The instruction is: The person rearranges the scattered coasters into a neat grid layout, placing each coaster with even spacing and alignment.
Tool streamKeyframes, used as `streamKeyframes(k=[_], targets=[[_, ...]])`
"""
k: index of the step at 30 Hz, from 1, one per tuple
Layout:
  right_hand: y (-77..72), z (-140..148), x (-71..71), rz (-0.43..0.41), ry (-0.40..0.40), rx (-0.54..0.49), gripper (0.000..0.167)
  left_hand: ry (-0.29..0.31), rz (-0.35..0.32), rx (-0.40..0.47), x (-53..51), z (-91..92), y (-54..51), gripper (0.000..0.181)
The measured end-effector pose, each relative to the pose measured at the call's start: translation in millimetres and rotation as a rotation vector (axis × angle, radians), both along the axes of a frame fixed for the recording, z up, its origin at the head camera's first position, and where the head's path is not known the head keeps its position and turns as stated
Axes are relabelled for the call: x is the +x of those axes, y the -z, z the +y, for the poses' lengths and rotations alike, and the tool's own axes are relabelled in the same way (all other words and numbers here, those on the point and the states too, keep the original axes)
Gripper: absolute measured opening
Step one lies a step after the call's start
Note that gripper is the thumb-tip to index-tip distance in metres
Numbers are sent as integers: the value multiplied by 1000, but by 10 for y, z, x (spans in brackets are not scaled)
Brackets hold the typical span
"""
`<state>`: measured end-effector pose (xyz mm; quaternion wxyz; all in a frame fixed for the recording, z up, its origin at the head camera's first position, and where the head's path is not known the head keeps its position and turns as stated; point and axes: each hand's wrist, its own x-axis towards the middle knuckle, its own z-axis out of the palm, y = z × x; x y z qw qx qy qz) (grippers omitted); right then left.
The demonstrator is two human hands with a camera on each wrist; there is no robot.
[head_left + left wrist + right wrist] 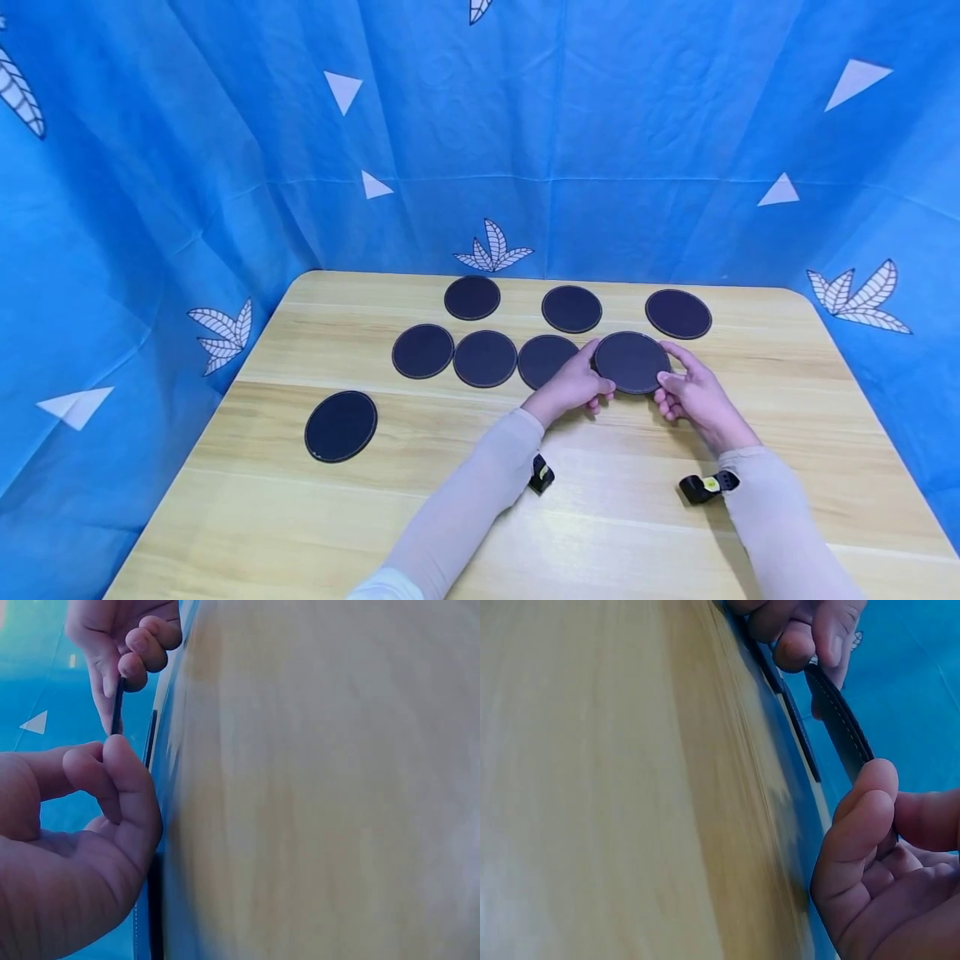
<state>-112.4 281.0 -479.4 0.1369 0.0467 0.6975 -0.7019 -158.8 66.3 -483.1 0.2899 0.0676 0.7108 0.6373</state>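
Left hand (572, 385), right hand (697, 397): both pinch one thin, black, stitch-edged round disc (632, 362) above pale wood-grain table (615, 525).

Bright, even light across the head view, and there's a soft, pale glare low in the middle of the bench (622, 533)! A faint shadow lies along the inner side of the right sleeve (780, 525), while the curtain (465, 100) darkens in its folds. Over to the left wrist: dimmer, the wood grain smeared and soft, the top left corner washed pale. Right wrist, dim too, yet stitching on the disc (836, 712) reads clearly!
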Motion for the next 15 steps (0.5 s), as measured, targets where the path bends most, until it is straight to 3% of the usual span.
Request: streamKeyframes(k=[7, 15], targets=[[22, -46, -50, -34, -2, 44, 69, 13, -48, -54, -6, -34, -59, 84], [24, -93, -90, -56, -15, 111, 70, 27, -58, -90, -20, -53, -62, 80]])
